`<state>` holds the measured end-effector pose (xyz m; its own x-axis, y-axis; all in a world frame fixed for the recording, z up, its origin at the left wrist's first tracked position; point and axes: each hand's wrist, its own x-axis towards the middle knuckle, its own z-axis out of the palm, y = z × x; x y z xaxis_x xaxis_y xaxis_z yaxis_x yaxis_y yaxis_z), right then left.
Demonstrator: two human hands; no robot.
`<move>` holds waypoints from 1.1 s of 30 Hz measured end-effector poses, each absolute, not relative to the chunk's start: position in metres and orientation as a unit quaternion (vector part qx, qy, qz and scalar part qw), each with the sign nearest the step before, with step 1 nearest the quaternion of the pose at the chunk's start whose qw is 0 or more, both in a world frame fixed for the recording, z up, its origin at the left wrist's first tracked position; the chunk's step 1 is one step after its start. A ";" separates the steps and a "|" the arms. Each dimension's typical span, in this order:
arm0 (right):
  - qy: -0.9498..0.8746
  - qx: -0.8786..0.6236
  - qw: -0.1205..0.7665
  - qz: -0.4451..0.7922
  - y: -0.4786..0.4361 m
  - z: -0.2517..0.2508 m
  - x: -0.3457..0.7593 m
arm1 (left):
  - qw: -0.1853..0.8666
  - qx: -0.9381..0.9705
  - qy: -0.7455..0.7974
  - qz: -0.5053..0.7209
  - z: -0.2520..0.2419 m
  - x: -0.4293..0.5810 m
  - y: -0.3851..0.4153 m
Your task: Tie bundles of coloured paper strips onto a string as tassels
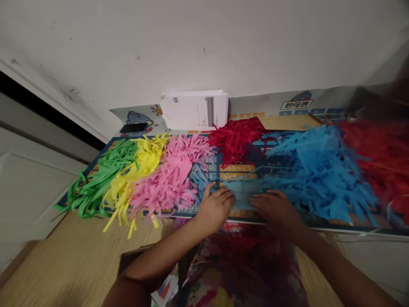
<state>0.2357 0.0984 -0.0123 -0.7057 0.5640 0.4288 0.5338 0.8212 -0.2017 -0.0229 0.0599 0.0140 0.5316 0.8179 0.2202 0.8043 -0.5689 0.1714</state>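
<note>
Both hands are resting at the near edge of a printed mat (238, 168) lying on a wooden floor (64, 256) and running up against a pale wall (204, 42). The left hand (215, 209) is sitting knuckles up with its fingers curled down onto a thin, flattened patch of blue strips (319, 170). I cannot tell whether those fingers are pinching any paper or only pressing on it. The right hand (276, 211) is lying at three o'clock from the left one, close beside it, palm down with the fingers stretched flat and open over the same blue patch, gripping nothing that is showing.

The bulk of the blue strips is spreading out at two o'clock from the right hand, a broad loose heap partly blurred by motion. At three o'clock beyond it a large red heap (380, 162) is filling the mat's right end, also blurred. A small red heap (236, 140) is sitting at twelve o'clock from the hands, further back on the mat. At ten o'clock from the left hand, pink strips (172, 175) are lying just beside the blue patch, then yellow strips (140, 170) and green strips (102, 179) are following in a row towards nine o'clock, each heap touching the next and trailing over the mat's near edge.

Against the wall at twelve o'clock a white stack of paper (194, 111) is leaning, with a dark phone (133, 127) at its nine o'clock and a brown card (287, 123) at its three o'clock
</note>
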 end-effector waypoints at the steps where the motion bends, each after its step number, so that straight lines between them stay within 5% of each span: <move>1: -0.916 -0.314 0.248 0.045 0.101 -0.011 0.234 | 0.024 0.873 0.470 0.128 0.017 -0.023 0.061; 8: -0.899 -0.336 0.268 0.089 0.110 0.005 0.224 | -0.003 0.803 0.587 0.100 0.034 -0.022 0.058; 19: -0.912 -0.297 0.283 -0.018 0.101 0.007 0.228 | 0.038 0.872 0.459 0.163 0.023 -0.015 0.075; 33: -0.919 -0.305 0.243 0.053 0.108 0.004 0.234 | 0.042 0.897 0.417 0.140 0.026 -0.015 0.073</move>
